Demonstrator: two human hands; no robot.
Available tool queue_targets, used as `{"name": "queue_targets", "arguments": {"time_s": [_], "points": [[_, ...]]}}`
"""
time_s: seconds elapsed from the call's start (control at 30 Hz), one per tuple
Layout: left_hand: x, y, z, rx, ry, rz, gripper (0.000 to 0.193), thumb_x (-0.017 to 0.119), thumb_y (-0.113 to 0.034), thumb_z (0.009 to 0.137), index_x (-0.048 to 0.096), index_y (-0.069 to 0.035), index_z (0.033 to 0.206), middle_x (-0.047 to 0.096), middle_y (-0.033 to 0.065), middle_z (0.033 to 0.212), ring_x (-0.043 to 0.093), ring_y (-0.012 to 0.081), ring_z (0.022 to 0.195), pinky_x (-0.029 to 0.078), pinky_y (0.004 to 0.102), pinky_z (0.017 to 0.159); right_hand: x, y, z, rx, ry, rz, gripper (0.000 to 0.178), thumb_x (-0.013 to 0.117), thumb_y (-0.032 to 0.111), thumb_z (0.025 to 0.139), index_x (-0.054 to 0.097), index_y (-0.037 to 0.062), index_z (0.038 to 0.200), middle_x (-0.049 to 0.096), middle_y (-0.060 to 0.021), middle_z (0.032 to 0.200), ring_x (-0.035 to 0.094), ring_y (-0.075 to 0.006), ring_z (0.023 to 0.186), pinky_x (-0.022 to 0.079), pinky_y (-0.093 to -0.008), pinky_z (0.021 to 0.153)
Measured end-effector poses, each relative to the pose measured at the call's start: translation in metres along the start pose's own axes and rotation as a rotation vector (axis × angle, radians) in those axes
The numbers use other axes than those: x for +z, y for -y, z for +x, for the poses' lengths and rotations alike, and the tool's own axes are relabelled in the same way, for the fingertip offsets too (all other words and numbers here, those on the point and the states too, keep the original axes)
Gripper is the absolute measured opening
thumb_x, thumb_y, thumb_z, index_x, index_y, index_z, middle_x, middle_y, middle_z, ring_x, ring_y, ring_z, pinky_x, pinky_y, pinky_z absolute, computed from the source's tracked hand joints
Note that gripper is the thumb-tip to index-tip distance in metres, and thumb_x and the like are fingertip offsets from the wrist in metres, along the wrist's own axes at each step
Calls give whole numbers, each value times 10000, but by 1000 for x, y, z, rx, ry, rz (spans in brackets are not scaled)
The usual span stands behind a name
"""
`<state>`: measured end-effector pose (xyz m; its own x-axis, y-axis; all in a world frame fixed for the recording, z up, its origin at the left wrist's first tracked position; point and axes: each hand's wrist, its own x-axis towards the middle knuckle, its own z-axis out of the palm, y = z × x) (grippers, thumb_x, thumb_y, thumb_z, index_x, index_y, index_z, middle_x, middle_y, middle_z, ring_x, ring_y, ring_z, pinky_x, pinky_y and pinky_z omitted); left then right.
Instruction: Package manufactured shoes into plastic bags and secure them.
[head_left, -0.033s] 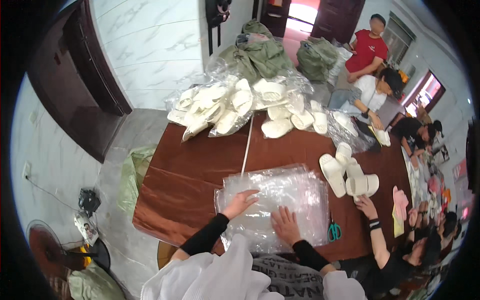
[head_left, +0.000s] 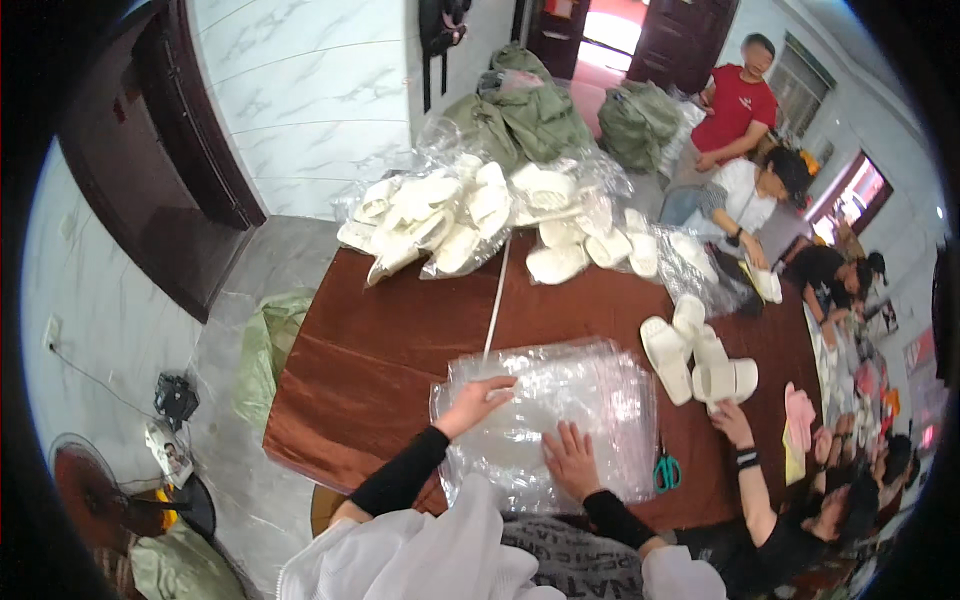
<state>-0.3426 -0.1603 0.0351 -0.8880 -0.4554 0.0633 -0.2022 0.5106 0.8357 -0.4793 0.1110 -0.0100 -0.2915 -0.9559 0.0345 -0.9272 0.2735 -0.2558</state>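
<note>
right hand (head_left: 572, 460) spread flat, grasping nothing, likely steadying clear bags (head_left: 600, 400) | left hand (head_left: 478, 403) half-curled, grip unclear | bags by bench's (head_left: 400, 325) near edge, probably for reach

Both forearms (head_left: 400, 474) reach forward; the left hand (head_left: 478, 402) curves inward, loosely open; the right hand (head_left: 573, 461) lies palm down.

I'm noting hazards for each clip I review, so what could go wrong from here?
The clear plastic bags overlap unevenly under the right hand, so several might slide or lift together. The teal-handled scissors lie close to the bags' right edge and could snag the plastic if the stack shifts. A co-worker's hand is at the white slippers, which might get nudged onto the bags.
</note>
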Motion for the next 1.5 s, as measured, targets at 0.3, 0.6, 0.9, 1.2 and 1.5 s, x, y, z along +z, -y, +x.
{"name": "queue_targets", "arguments": {"time_s": [0.3, 0.6, 0.9, 1.2, 1.5], "points": [[-252, 38, 200, 177, -815, 301, 631, 741, -342, 789, 499, -90, 1314, 489, 203, 1340, 425, 396, 1257, 361, 489, 1025, 9, -6, 2, -37, 118, -124, 532, 503, 404, 926, 393, 252, 1424, 243, -136, 1531, 232, -373, 1405, 187, -577, 1111], [-228, 87, 307, -283, -456, 360, 715, 638, -587, 771, 503, -171, 1336, 464, 182, 1343, 400, 375, 1271, 343, 568, 998, 8, -13, -3, 118, 176, 70, 498, 334, 427, 1004, 369, 212, 1451, 183, -126, 1560, 124, -342, 1443, 100, -540, 1141], [-135, 54, 165, 116, -477, 664, 380, 763, -225, 657, 584, -154, 985, 524, 81, 1040, 462, 348, 1065, 407, 511, 887, 4, -10, 7, 2, 59, -17, 527, 531, 434, 900, 421, 305, 1399, 303, -82, 1511, 279, -330, 1395, 269, -564, 1077], [-209, 54, 156, 219, -750, 213, 192, 651, -138, 852, 630, -45, 1018, 641, 164, 962, 594, 348, 925, 453, 412, 815, 4, -10, 7, 43, 91, -25, 541, 549, 426, 897, 410, 304, 1405, 270, -99, 1526, 247, -361, 1401, 220, -592, 1084], [-372, 212, 219, -472, -996, 369, 622, 679, -496, 799, 478, -242, 1330, 429, 153, 1400, 362, 359, 1313, 226, 708, 986, 8, -6, 16, 84, 167, -34, 523, 567, 438, 876, 468, 283, 1366, 327, -131, 1492, 296, -380, 1373, 245, -612, 1054]]}}
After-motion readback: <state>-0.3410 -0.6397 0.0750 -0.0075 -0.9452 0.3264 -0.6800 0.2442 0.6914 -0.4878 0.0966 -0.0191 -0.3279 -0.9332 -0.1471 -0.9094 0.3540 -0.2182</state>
